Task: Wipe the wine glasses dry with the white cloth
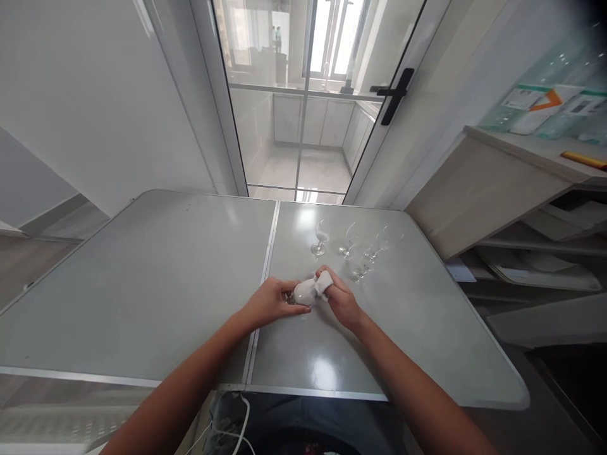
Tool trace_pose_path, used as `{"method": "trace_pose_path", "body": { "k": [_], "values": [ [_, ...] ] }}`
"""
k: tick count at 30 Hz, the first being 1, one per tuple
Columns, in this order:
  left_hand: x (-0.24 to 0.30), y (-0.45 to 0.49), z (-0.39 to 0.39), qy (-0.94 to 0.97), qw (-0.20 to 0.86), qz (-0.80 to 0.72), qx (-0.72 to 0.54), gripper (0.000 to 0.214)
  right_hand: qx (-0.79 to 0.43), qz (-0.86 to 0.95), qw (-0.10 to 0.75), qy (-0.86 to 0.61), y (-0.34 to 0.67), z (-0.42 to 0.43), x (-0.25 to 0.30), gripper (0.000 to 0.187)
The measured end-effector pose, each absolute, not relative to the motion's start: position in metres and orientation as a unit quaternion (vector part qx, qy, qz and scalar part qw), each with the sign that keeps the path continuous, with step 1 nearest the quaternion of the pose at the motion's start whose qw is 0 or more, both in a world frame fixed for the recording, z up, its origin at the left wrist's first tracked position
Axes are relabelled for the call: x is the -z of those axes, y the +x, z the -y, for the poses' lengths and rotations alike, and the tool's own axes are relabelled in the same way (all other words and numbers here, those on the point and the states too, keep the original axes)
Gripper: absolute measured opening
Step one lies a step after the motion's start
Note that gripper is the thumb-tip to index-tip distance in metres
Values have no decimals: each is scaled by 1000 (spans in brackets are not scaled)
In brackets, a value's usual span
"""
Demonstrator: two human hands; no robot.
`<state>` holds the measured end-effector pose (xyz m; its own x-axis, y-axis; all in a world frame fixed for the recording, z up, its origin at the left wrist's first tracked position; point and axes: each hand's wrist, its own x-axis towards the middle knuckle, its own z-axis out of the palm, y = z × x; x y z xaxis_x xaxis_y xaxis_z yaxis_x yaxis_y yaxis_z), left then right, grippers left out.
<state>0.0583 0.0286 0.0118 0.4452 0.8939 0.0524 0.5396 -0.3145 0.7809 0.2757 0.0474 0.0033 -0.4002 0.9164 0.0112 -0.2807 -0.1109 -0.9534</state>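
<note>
My left hand (271, 302) is wrapped round a small stemmed glass (290, 298), held on its side above the table. Its bowl looks white, with what seems to be cloth packed inside. From the right, my right hand (345, 306) pinches a white cloth (324, 283) at the mouth of the glass. Part of the glass is covered by my left fingers. Just beyond my hands stand several clear stemmed glasses, among them one upright wine glass (319, 239) and another nearer glass (359, 273).
The grey folding table (180, 272) has a metal seam down its middle. Behind it is a glass door (265, 126) with a black handle (397, 96). At right, a wooden shelf (497, 170) holds packed plastic bottles (545, 101). White cables (244, 420) hang below the front edge.
</note>
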Motion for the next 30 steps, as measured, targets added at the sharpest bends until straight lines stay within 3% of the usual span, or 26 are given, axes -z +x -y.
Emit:
{"method": "trace_pose_path", "body": {
  "k": [2, 4, 7, 10, 14, 17, 22, 24, 26, 30],
  "values": [
    [-20, 60, -28, 688, 539, -432, -222, 49, -662, 536, 431, -299, 279, -44, -8, 20],
    [-25, 62, -27, 609, 650, -405, -205, 50, -655, 558, 425, -280, 282, -42, -12, 22],
    [-24, 64, -26, 593, 660, -403, -223, 49, -636, 580, 427, -277, 281, -43, -15, 27],
    [-13, 66, -24, 684, 511, -445, -271, 47, -603, 600, 439, -289, 278, -46, -14, 29],
    [12, 63, -24, 798, 198, -488, -294, 58, -619, 569, 437, -321, 273, -48, -13, 31],
    [21, 56, -28, 841, 8, -463, -282, 55, -671, 493, 454, -317, 272, -50, -11, 34],
    [10, 51, -33, 844, -125, -447, -270, 43, -778, 320, 460, -283, 267, -54, -8, 31],
    [5, 53, -34, 842, -98, -459, -265, 46, -765, 319, 480, -288, 265, -53, -8, 29],
    [1, 58, -35, 831, 1, -486, -271, 54, -719, 368, 509, -297, 265, -51, -9, 27],
    [-7, 63, -35, 729, 406, -476, -278, 60, -633, 521, 501, -277, 274, -46, -16, 20]
  ]
}}
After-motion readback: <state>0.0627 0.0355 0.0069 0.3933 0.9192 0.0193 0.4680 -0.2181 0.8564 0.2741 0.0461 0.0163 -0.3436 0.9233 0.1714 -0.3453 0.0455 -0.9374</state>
